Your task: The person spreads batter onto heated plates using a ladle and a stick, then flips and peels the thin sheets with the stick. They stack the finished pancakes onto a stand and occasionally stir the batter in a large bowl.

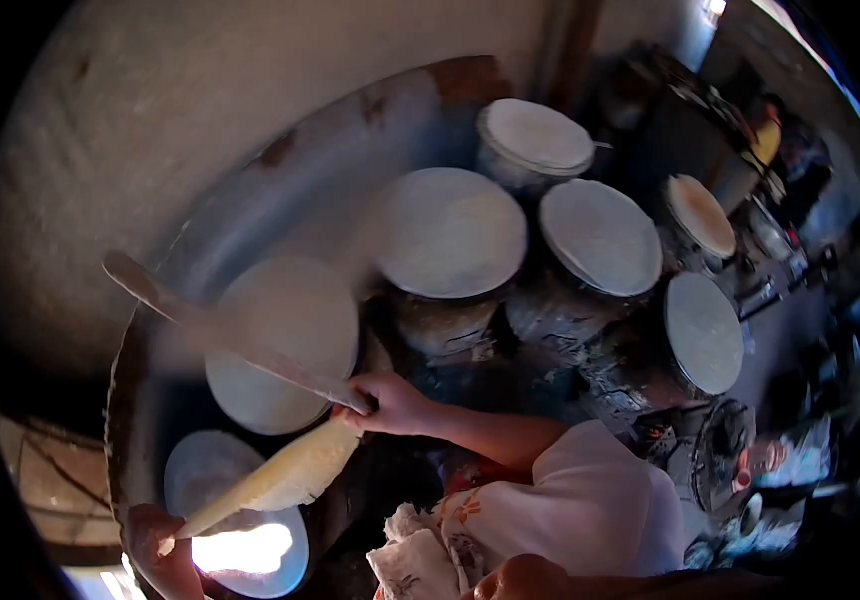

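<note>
My right hand [390,400] is closed around the near end of a long flat wooden stick [220,330] that slants up and left over a round white steaming surface [285,300]. My left hand [155,555], at the bottom left edge, grips a thin rod with a pale, soft sheet [285,475] draped and rolled over it. The sheet hangs between both hands, above another round surface [240,550] that glares brightly. My white sleeve [600,500] fills the lower middle.
Several more cloth-topped round pots stand behind and to the right, such as a large one [450,230] and another [600,235]. A curved metal sheet [280,190] backs them. A patterned cloth [415,560] lies at the bottom. Dark clutter fills the right side.
</note>
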The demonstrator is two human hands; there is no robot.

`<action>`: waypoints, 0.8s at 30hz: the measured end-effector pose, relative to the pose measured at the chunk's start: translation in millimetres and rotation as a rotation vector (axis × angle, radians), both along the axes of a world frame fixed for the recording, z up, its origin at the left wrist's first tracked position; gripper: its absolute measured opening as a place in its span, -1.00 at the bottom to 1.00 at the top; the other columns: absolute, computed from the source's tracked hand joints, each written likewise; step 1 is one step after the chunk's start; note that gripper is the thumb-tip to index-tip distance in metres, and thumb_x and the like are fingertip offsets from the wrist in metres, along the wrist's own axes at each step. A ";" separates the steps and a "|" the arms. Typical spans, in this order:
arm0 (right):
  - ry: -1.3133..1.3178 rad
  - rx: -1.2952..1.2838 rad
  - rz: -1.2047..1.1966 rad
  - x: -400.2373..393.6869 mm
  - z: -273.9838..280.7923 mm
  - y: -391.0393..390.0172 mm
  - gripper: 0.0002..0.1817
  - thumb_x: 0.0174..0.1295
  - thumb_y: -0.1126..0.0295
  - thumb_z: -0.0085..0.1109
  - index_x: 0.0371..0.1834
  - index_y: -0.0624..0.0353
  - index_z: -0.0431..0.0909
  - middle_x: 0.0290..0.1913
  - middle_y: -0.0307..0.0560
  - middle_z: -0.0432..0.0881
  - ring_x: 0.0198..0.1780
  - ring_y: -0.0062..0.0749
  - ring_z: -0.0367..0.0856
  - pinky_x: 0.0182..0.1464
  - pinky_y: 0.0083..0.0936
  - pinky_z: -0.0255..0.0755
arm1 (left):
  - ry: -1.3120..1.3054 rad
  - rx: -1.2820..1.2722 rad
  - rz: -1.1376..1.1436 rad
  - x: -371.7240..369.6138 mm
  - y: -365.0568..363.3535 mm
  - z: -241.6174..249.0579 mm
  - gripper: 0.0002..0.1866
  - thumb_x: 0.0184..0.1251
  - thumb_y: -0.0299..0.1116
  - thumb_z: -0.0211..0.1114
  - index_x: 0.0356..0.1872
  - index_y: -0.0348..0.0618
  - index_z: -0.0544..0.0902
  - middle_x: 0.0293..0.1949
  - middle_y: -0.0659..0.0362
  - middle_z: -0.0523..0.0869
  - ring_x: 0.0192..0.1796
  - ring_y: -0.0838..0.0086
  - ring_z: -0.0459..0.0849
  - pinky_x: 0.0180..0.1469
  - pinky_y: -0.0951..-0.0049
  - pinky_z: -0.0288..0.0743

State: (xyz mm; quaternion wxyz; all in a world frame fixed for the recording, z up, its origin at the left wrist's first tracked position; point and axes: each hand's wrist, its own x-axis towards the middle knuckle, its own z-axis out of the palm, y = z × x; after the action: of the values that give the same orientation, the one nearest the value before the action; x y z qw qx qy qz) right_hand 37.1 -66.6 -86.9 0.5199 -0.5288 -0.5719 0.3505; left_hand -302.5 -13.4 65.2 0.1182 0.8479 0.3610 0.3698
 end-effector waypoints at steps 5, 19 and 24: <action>-0.242 0.013 -0.328 105.5 -19.2 -133.8 -0.73 -0.03 0.32 0.35 -0.54 0.22 0.42 -0.41 0.01 0.42 -0.32 -0.11 0.46 -0.27 -0.29 0.33 | 0.041 -0.655 -0.277 149.2 -30.4 7.1 -0.78 0.09 -0.55 0.20 -0.20 -0.34 0.60 -0.19 0.05 0.58 -0.06 0.32 0.54 0.04 0.37 0.37; -0.123 -0.272 -1.136 570.3 9.5 -358.5 -0.75 -0.05 0.34 0.28 -0.55 0.30 0.44 -0.59 0.12 0.52 -0.57 -0.25 0.54 -0.47 -0.32 0.37 | 0.317 -0.640 -0.919 877.5 -40.1 -111.8 -0.79 0.10 -0.32 0.37 -0.39 -0.26 0.61 -0.50 0.27 0.63 -0.42 0.59 0.55 -0.37 0.51 0.42; -0.376 -0.536 -1.242 686.6 -70.2 -347.9 -0.84 -0.06 0.40 0.14 -0.49 0.28 0.47 -0.44 0.21 0.53 -0.27 0.13 0.54 -0.22 -0.11 0.39 | 0.598 -0.566 -0.903 1032.0 -35.0 -221.0 -0.74 0.05 -0.21 0.39 -0.35 -0.19 0.66 -0.36 0.11 0.66 -0.27 0.41 0.60 -0.19 0.38 0.45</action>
State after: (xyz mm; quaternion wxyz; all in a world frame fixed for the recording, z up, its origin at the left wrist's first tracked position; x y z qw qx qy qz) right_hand 723.7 -414.5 -157.1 0.3682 -0.9192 -0.1382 0.0202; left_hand 729.6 -48.4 -155.8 0.3777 0.9199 0.0675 -0.0813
